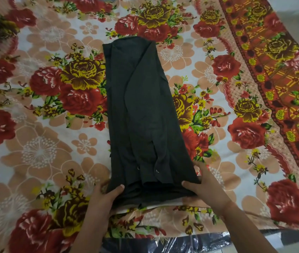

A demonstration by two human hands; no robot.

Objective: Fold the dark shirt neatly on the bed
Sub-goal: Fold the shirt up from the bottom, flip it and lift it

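Observation:
The dark shirt [145, 110] lies on the bed as a long narrow strip, its sides folded inward, running from the middle of the sheet toward me. Two small metal snaps show near its near end. My left hand [105, 195] grips the near left corner, thumb on top of the cloth and fingers tucked beneath. My right hand [202, 187] grips the near right corner the same way, thumb over the fabric. The near edge is lifted slightly off the sheet.
A floral bedsheet [41, 139] with red and yellow roses covers the bed, with a patterned red border [265, 75] along the right. The bed's near edge [163, 236] runs below my hands, with something dark under clear plastic beyond it.

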